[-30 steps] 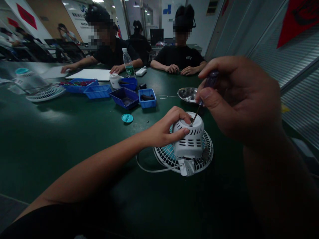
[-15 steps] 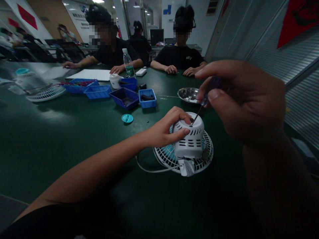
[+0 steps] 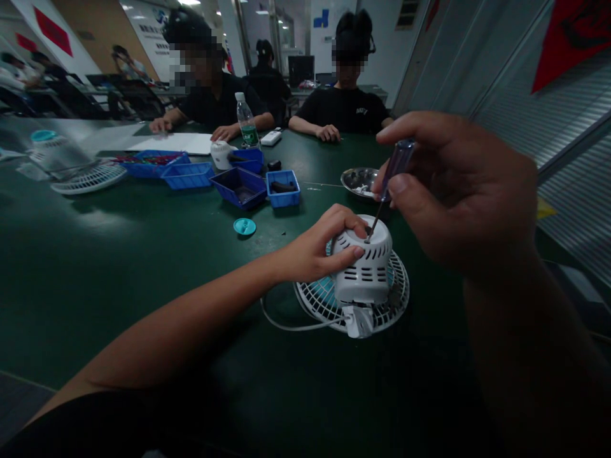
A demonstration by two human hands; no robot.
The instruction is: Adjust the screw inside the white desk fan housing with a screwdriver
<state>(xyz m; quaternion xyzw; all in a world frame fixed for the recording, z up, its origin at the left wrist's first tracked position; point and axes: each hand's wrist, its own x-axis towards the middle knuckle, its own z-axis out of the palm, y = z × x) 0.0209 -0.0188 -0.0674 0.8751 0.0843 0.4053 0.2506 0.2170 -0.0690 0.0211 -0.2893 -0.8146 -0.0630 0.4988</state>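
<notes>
A white fan (image 3: 365,280) lies face down on the green table, its motor housing pointing up and its round grille underneath. My left hand (image 3: 329,245) is closed around the side and top of the housing. In my right hand (image 3: 458,184) is a screwdriver (image 3: 397,162) with a clear purplish handle, held between thumb and fingers. Its shaft slants down, and the tip meets the top of the housing near an opening. A cable (image 3: 298,328) loops out to the left from a white bracket (image 3: 359,321) at the fan's near side.
A metal bowl (image 3: 351,181) with small white parts stands behind the fan. Left of it are several blue bins (image 3: 282,198), a turquoise cap (image 3: 245,226) and a bottle (image 3: 247,124). Another fan (image 3: 88,181) lies far left. Two people sit across the table.
My right hand has shifted slightly left and the screwdriver handle shows more upright, its tip still on the housing. My left hand stays put. A co-worker's hand across the table moved right.
</notes>
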